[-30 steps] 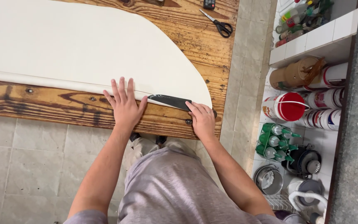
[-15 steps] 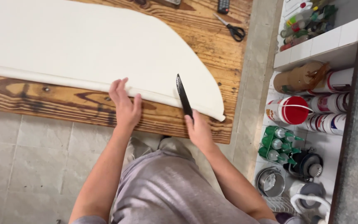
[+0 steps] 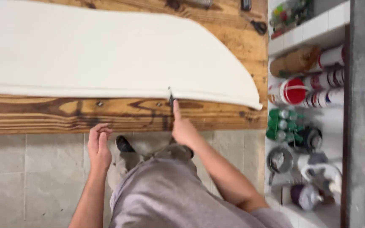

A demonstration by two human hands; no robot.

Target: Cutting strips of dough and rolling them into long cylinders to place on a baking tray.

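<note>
Where the near edge of the large white foam sheet (image 3: 119,55) shows a small notch, a dark knife blade (image 3: 171,100) stands in it, only a short tip visible, too blurred to tell more. The sheet lies flat on the rough brown plank table (image 3: 64,114), its curved end tapering toward 3 o'clock and its long edge running from 9 to 3 o'clock.

Directly at 6 o'clock from the notch, the right hand (image 3: 183,130) has its grip closed around the knife's handle, the forefinger stretched along the top toward the blade. The left hand (image 3: 99,145) hangs at 8 o'clock from the blade, off the table's front edge, its fingers loosely curled and its grip holding nothing, clear of the sheet.

Below both hands are the person's grey trousers (image 3: 170,194) and a dark shoe (image 3: 124,144) on the pale tiled floor (image 3: 30,177).

At 1 o'clock, near the table's far corner, lie black-handled scissors (image 3: 258,27). At 3 o'clock, a white tiled shelf (image 3: 313,27) stands beside the table, with a red and white can (image 3: 293,90), green bottles (image 3: 280,124) and other containers under it.
</note>
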